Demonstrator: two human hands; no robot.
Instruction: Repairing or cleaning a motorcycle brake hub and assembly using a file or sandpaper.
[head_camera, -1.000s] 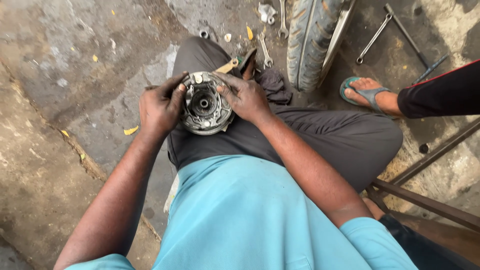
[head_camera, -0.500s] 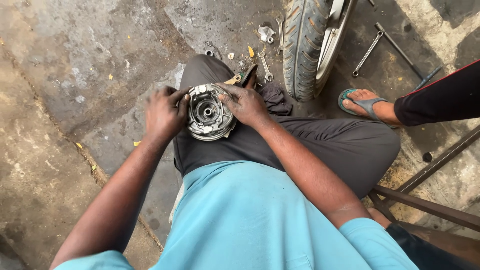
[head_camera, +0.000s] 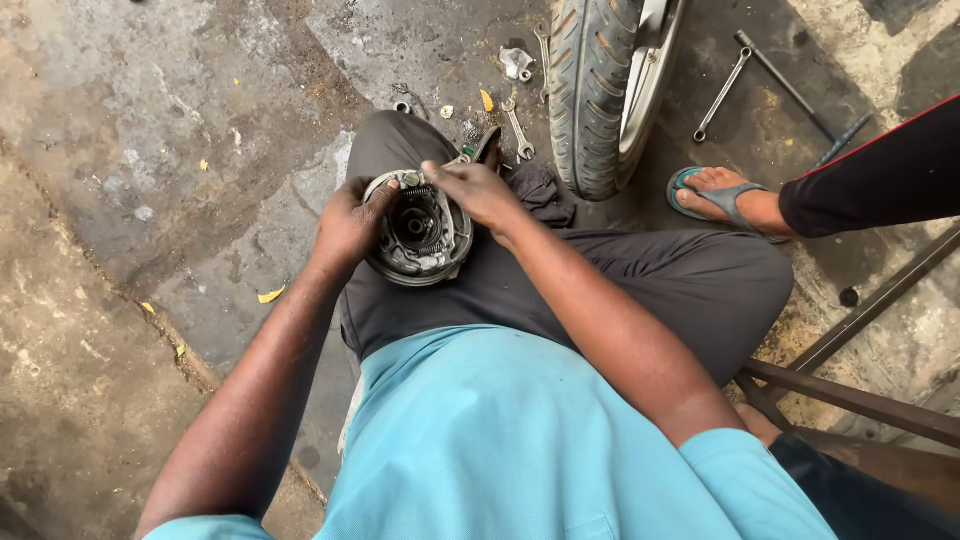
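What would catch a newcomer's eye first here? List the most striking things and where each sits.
First, the round, greasy metal drum assembly resting on the person's knee at centre: the left hand grips its left rim while the right hand pinches at its top edge. Just beyond, a motorcycle tyre stands upright at top centre, with a spanner lying on the concrete beside it. At right, another person's sandalled foot rests on the ground.

1. We see a tyre (head_camera: 592, 90) upright on the concrete.
2. We see a spanner (head_camera: 517, 128) just beside it.
3. We see a sandalled foot (head_camera: 722, 198) near long tools (head_camera: 722, 95).
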